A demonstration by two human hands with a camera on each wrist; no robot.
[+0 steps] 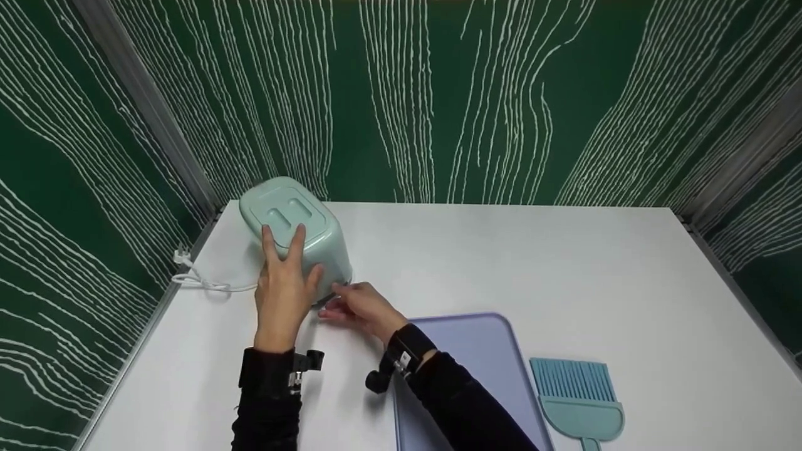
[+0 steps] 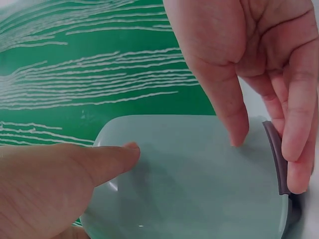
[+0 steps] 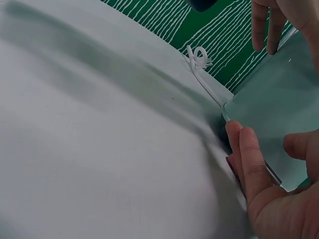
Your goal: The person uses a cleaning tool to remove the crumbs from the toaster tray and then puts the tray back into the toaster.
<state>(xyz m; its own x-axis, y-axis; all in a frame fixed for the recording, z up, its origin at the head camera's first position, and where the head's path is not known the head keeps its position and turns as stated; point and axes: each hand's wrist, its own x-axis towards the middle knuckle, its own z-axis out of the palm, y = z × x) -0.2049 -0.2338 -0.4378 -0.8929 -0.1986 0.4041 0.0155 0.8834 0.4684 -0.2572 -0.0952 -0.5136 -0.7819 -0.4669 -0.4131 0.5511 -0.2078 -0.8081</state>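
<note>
A mint-green toaster (image 1: 332, 257) with two slot-shaped hollows on its top stands at the back left of the white table. My left hand (image 1: 282, 291) lies along its near end, with two straight fingers spread over the top edge and the thumb against the side. Low at the toaster's near end is my right hand (image 1: 366, 308). Its straight fingertips touch a dark strip (image 2: 277, 157) along the base, seen in the left wrist view. The right thumb is apart from that strip, close to the toaster's smooth face. In the right wrist view the fingers (image 3: 253, 162) cover part of the strip.
From the toaster's left a white cord (image 1: 216, 286) runs to a plug near the table edge. A lilac tray (image 1: 482, 351) lies under my right forearm, with a teal brush (image 1: 579, 401) to its right. Green white-streaked panels (image 1: 401, 100) rise behind the table.
</note>
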